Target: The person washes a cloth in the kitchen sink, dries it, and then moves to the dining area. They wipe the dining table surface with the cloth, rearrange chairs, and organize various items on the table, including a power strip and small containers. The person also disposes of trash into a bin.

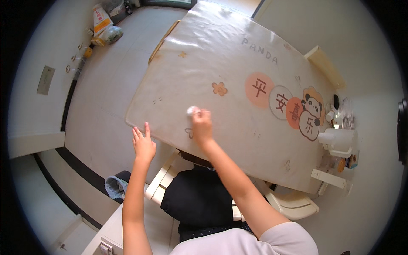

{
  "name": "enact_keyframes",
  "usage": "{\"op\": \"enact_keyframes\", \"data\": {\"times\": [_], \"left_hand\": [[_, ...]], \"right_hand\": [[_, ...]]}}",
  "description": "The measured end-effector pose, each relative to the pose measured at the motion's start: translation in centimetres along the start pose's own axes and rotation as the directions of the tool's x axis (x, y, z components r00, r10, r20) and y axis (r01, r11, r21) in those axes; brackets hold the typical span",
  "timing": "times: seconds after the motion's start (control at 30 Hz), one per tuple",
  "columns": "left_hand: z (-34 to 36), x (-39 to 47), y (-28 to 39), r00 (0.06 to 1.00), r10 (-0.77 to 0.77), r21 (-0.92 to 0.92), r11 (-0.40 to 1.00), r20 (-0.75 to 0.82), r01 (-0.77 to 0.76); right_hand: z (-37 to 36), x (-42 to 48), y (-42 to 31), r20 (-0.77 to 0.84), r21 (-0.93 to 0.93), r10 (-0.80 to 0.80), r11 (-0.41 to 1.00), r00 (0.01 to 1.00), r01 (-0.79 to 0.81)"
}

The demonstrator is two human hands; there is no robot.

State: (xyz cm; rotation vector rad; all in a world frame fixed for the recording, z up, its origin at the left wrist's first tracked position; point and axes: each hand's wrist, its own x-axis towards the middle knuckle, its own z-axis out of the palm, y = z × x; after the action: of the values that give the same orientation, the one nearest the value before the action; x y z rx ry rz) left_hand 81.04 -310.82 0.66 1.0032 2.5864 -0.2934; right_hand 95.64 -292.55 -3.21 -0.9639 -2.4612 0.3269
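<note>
Before me stretches a table under a pale tablecloth (197, 76) printed with flowers, hearts, a panda and lettering. My right hand (202, 126) grips a small white wad (192, 110), perhaps tissue or cloth, against the tabletop near a printed heart. Most of the wad is hidden by my fingers. At the table's near left corner, my left hand (143, 143) is held with its fingers spread and nothing in it. Its fingertips are by the table edge; whether they touch it I cannot tell.
Black fabric (197, 194) covers a cream chair (156, 191) between me and the table. Another chair (293, 204) stands at right. A white jug (341, 142) and a white box (330, 178) sit along the right edge. A lined bin (115, 187) is lower left; bags (102, 20) lie by the far wall.
</note>
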Motion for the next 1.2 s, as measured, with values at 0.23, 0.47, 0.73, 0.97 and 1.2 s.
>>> {"op": "enact_keyframes", "data": {"times": [0.23,0.47,0.73,0.97,1.2], "left_hand": [[1.6,0.5,0.6,0.999,-0.026,0.068,0.997,-0.022,0.028],[-1.3,-1.6,0.1,0.999,0.025,-0.062,0.998,0.032,-0.023],[-6.8,-17.6,1.9,0.914,0.016,-0.532,0.809,-0.406,-0.25],[-3.0,-28.9,-1.4,0.783,-0.422,-0.775,0.621,-0.457,-0.118],[9.0,-31.3,-11.9,0.548,-0.836,-0.994,0.077,-0.021,0.08]], "right_hand": [[-1.4,-7.0,-3.7,0.142,0.21,-0.402,0.905,0.904,0.37],[-13.5,-14.8,18.3,0.039,-0.162,0.307,0.941,0.951,-0.298],[-16.6,-14.2,26.5,-0.338,0.007,0.741,0.619,0.581,-0.785],[-7.1,-6.1,6.6,0.258,0.336,0.092,0.925,0.962,-0.178],[-11.8,-14.2,-38.5,-0.043,0.829,-0.633,0.409,0.773,0.381]]}}
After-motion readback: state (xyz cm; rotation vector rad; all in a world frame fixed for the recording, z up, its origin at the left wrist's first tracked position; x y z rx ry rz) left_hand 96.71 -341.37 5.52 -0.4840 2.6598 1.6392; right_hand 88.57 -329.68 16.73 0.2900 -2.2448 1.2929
